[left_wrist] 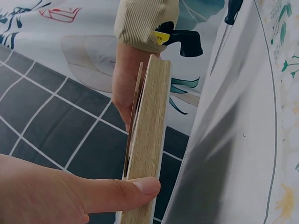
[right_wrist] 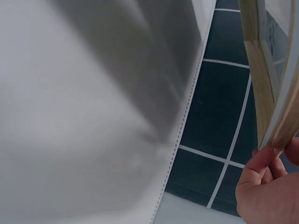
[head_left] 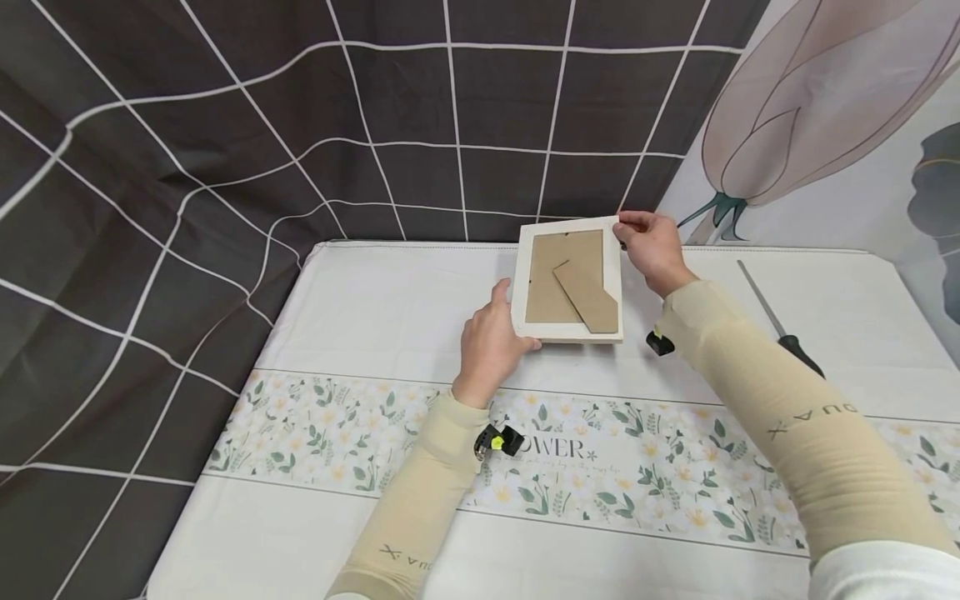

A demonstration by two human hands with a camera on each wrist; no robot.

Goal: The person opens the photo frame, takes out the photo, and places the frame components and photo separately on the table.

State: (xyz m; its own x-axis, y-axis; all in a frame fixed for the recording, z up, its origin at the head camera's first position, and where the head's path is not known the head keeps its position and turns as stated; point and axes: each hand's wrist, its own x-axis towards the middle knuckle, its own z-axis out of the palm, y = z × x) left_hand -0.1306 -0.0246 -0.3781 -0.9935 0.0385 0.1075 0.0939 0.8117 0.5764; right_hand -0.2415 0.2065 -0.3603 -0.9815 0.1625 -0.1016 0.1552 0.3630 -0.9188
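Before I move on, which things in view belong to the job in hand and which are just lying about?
Job in hand:
frame, held by left grip and right grip
stand, on the frame's back

Apparently just lying about:
screwdriver, in neither grip
tablecloth, spread beneath

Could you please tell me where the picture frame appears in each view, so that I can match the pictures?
Head: the picture frame is right of centre at about mid-height, its back facing the camera.
Left wrist: the picture frame stands edge-on around the centre, running down to the bottom edge.
Right wrist: the picture frame is at upper right, partly cut off.
Shared landmark: the dark cloth with white grid lines, visible in all three.
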